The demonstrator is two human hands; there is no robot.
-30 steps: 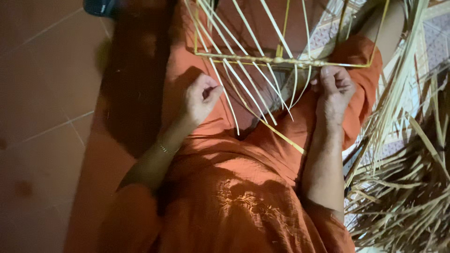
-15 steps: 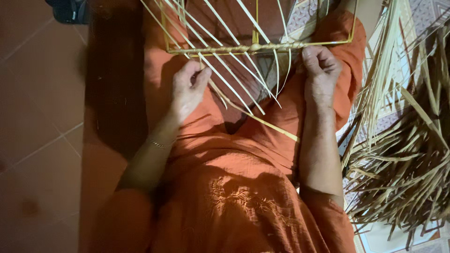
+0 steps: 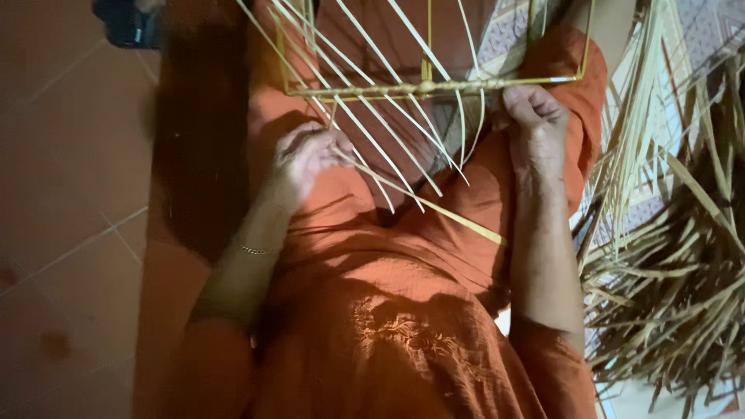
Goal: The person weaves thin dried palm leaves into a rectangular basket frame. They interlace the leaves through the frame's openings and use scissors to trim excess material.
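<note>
A frame of thin bamboo sticks [image 3: 419, 89] rests across my lap, with several pale palm-leaf strips [image 3: 372, 140] slanting through it. My left hand [image 3: 306, 155] is closed on one long strip [image 3: 434, 208] that runs diagonally down to the right over my orange clothing. My right hand [image 3: 531, 116] grips the frame's horizontal bar near its right end. A thin bracelet sits on my left wrist.
A large heap of dried palm leaves [image 3: 667, 256] lies on the right, on a patterned mat [image 3: 698, 39]. Reddish floor tiles [image 3: 70, 194] spread to the left. A dark blue object [image 3: 124, 23] sits at the top left.
My left hand has slipped down from the frame's bar and now pinches the long strip. The view has shifted slightly. My right hand stays at the bar's right end.
</note>
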